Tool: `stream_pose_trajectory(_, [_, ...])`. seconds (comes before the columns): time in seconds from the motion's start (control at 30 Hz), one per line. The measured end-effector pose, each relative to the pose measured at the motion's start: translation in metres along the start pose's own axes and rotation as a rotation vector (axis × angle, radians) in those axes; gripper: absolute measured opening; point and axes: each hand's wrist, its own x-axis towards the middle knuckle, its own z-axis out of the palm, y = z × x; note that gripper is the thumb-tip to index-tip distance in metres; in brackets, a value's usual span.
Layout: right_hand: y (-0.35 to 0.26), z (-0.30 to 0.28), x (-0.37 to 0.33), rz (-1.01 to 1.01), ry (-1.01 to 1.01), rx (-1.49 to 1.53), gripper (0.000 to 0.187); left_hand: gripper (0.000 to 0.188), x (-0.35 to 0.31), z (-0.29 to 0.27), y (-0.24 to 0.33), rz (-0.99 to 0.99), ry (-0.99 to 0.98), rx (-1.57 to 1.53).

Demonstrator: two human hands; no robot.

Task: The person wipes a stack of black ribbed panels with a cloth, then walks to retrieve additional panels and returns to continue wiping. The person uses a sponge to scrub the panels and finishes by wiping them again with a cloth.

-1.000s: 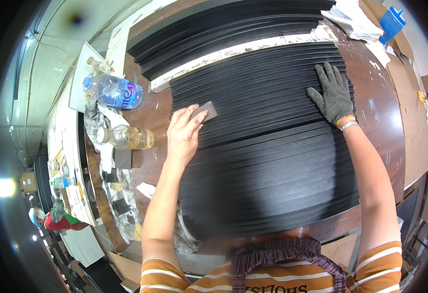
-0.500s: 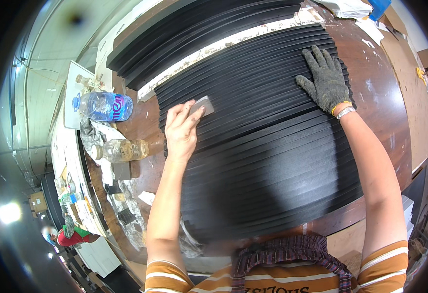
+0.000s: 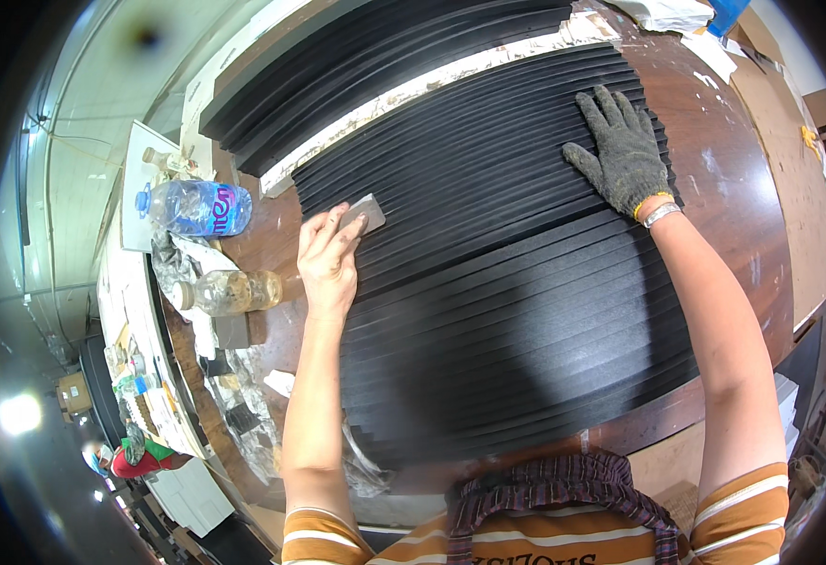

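The left hand [image 3: 326,264] covers most of the grey block [image 3: 364,213]. The right hand's [image 3: 623,153] skin is hidden in a glove. Clutter [image 3: 140,414] at eight o'clock is too small to identify. Torso cut off at six.

You have bright, even light from above, and the view is sharp in the middle. The black strips [image 3: 488,282] carry a soft grey sheen low in the stack, where the light reflects. Your left hand [image 3: 330,256] throws only a weak shadow. One hard glare spot sits at the far left edge. The fisheye lens bends all straight lines near the rim, and the corners go fully dark there.
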Motion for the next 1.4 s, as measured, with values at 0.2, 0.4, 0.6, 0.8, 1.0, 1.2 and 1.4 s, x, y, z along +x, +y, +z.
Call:
stream_pose_trajectory(0.2, [-0.001,-0.001,-0.001,0.001,-0.014,-0.005,0.08,0.041,-0.003,0.001,0.002,-0.058,-0.053,0.026])
stream_pose_trajectory(0.4, [-0.001,-0.003,0.0,0.001,-0.014,-0.006,0.079,0.042,0.007,0.007,0.007,-0.033,-0.116,0.029])
stream_pose_trajectory(0.6, [-0.002,-0.004,0.001,0.015,-0.045,-0.022,0.079,0.045,-0.003,-0.047,-0.026,-0.245,0.145,0.1])
stream_pose_trajectory(0.8, [-0.004,-0.006,0.0,0.017,-0.049,-0.018,0.079,0.065,-0.051,-0.079,-0.048,-0.299,-0.068,0.191])
stream_pose_trajectory(1.0, [-0.004,-0.006,0.0,0.018,-0.057,-0.038,0.08,0.062,-0.058,-0.067,-0.045,-0.245,-0.058,0.169])
stream_pose_trajectory(1.2, [-0.004,-0.007,0.0,0.024,-0.063,-0.039,0.079,0.064,-0.051,-0.059,-0.048,-0.181,-0.08,0.159])
stream_pose_trajectory(1.4, [-0.005,-0.009,0.001,0.014,-0.062,-0.022,0.078,0.058,-0.05,-0.05,-0.048,-0.166,-0.06,0.136])
